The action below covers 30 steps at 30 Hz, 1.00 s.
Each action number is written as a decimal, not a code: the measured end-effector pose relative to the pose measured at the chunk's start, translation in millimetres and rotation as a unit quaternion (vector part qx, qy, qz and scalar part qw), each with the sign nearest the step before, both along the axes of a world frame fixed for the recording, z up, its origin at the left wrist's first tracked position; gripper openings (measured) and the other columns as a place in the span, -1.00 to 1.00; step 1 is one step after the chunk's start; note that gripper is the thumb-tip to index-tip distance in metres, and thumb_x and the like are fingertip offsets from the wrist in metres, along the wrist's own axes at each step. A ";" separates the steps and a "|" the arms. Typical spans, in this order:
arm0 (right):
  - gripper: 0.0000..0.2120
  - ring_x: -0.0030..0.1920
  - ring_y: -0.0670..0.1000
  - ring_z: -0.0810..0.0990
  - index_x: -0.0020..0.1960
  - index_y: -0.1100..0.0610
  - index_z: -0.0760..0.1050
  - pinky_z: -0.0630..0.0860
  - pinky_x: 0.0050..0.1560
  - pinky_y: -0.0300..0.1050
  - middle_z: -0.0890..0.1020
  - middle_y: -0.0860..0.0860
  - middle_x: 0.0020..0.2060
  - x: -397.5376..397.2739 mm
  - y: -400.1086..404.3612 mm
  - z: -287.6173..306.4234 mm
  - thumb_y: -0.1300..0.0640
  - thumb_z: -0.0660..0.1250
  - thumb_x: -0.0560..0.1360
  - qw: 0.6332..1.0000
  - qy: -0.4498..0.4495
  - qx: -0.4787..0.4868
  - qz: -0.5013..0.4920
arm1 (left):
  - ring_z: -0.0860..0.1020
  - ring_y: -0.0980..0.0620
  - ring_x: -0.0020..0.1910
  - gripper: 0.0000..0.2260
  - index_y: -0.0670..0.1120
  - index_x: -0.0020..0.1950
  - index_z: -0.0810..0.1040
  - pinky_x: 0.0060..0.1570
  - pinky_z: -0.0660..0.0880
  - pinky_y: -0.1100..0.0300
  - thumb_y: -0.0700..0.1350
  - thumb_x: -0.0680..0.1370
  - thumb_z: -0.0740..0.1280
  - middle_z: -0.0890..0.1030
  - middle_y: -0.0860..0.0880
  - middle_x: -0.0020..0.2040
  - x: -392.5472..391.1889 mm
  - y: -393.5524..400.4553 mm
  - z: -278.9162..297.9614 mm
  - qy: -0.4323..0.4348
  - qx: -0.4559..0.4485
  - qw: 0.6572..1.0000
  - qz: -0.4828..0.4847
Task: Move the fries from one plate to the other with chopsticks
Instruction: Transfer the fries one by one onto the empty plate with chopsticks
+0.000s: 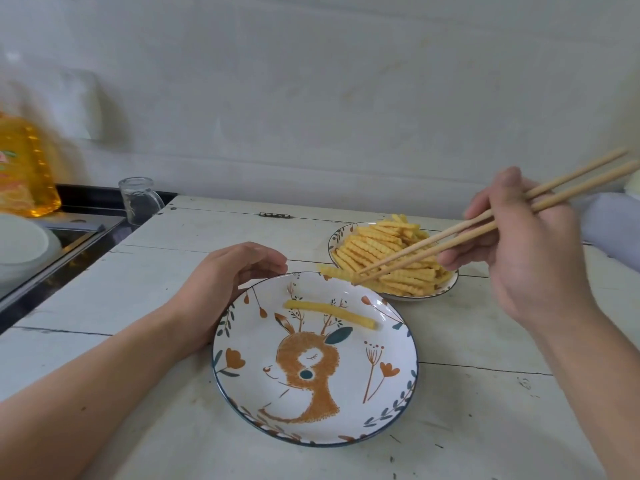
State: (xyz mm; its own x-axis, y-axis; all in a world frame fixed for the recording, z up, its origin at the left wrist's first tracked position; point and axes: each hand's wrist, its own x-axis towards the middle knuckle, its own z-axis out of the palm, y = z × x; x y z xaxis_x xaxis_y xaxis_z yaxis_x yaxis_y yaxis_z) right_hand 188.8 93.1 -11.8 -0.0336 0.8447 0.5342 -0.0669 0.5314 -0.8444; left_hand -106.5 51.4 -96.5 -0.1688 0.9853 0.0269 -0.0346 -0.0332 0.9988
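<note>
Two plates sit on one white table (145,306): a near plate (398,386) painted with a deer and a far plate (337,237). The near plate carries one fry (329,314); the far plate carries a heap of fries (388,258) too many to count. One more fry (334,271) is caught at the tips of two chopsticks (450,235). Two hands show, left hand (221,289) and right hand (530,251). One glass jar (136,200), one oil bottle (24,168)

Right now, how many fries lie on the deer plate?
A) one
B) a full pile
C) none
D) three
A: a single fry lies on the deer plate, while the pile of fries sits on the far plate.
</note>
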 end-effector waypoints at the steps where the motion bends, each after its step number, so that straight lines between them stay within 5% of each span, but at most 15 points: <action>1: -0.57 -0.53 0.18 0.61 -0.25 0.18 0.44 0.57 -0.53 -0.06 0.56 0.11 -0.54 -8.6 -0.9 -6.0 -0.17 0.19 0.53 1.000 -0.015 -0.008 0.002 | 0.70 -0.14 0.20 -0.69 -0.16 0.08 0.72 0.24 0.59 -0.13 -0.01 0.59 0.28 0.75 -0.16 0.13 0.2 0.5 -0.3 0.000 0.000 1.000 0.000; 4: -0.56 -0.47 0.23 0.65 -0.21 0.21 0.47 0.60 -0.48 -0.04 0.61 0.19 -0.47 -24.5 1.5 -20.5 -0.17 0.20 0.54 0.998 -0.049 -0.029 0.008 | 0.70 -0.14 0.20 -0.69 -0.18 0.13 0.70 0.25 0.60 -0.13 -0.10 0.72 0.18 0.75 -0.15 0.14 0.9 0.5 0.4 0.011 -0.010 1.000 0.004; 11: -0.56 -0.51 0.18 0.63 -0.23 0.21 0.47 0.59 -0.50 -0.04 0.58 0.12 -0.51 -4.3 11.3 -12.4 -0.08 0.17 0.67 0.999 -0.013 -0.018 -0.049 | 0.70 -0.14 0.18 -0.68 -0.18 0.12 0.71 0.18 0.62 -0.09 -0.10 0.72 0.17 0.75 -0.15 0.13 1.8 -0.1 1.7 0.019 -0.013 1.000 0.004; 21: -0.53 -0.53 0.18 0.61 -0.26 0.20 0.48 0.52 -0.53 -0.16 0.56 0.13 -0.53 30.1 22.1 -6.4 -0.09 0.18 0.68 0.984 -0.096 0.030 -0.147 | 0.74 -0.21 0.06 -0.66 -0.10 0.07 0.75 0.11 0.65 -0.14 -0.05 0.74 0.17 0.75 -0.13 0.07 3.9 -2.3 1.3 0.070 -0.018 0.997 0.012; 30: -0.57 -0.53 0.15 0.62 -0.28 0.15 0.49 0.57 -0.51 -0.05 0.55 0.21 -0.50 29.2 19.3 -9.1 -0.07 0.21 0.67 0.981 -0.128 0.060 -0.134 | 0.72 -0.24 0.09 -0.65 -0.10 0.04 0.76 0.17 0.63 -0.18 -0.07 0.74 0.17 0.75 -0.16 0.08 4.5 -2.5 1.9 0.068 -0.019 0.997 0.014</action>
State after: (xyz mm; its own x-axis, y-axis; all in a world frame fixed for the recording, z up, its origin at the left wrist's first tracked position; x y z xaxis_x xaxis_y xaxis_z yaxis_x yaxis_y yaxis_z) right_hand 218.0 112.4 -21.0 0.0347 0.7733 0.6331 0.2949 0.5973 -0.7458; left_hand -102.0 48.9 -94.6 -0.1939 0.9809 0.0147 0.1027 0.0054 0.9947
